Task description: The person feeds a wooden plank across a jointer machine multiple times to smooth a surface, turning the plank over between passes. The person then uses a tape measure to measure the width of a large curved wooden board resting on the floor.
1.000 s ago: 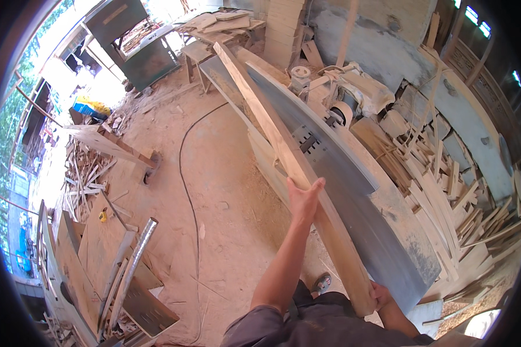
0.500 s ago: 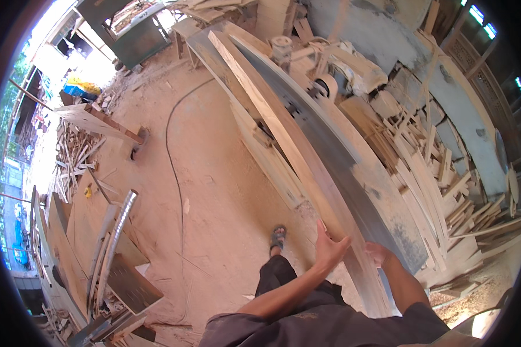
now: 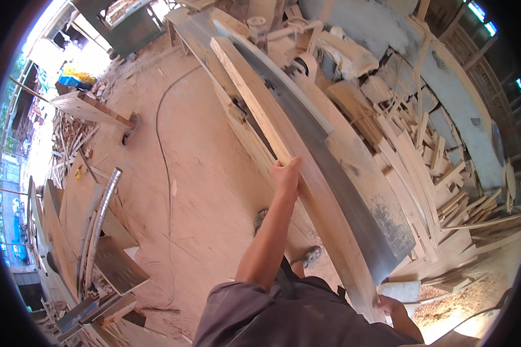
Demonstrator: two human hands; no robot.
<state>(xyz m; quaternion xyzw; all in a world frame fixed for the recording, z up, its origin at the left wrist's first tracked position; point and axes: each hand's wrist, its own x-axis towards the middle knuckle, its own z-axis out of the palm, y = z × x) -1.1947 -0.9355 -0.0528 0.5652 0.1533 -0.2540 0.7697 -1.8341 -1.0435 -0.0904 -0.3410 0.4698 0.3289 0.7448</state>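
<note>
A long, thick wooden plank (image 3: 331, 228) lies lengthwise along the grey metal bed (image 3: 371, 246) of a long woodworking machine, its near end reaching past the bed toward my body. My left hand (image 3: 287, 173) is closed on the plank's left edge, about midway along, with the arm stretched forward. Close to my right side, my right hand (image 3: 391, 305) grips the near end; some of its fingers are hidden behind the wood. A raised ledge (image 3: 306, 92) runs along the bed's right side.
Wood offcuts (image 3: 457, 196) are heaped to the right, by a grey-blue slab (image 3: 440, 69). A dark cable (image 3: 163, 150) crosses the dusty floor at left. Boards and a shiny metal tube (image 3: 101, 222) lean at lower left. My sandalled foot (image 3: 311, 255) stands beside the machine.
My left hand has moved forward along the plank, and my right hand has shifted back to its near end. The plank has slid slightly nearer along the bed. My feet have stepped.
</note>
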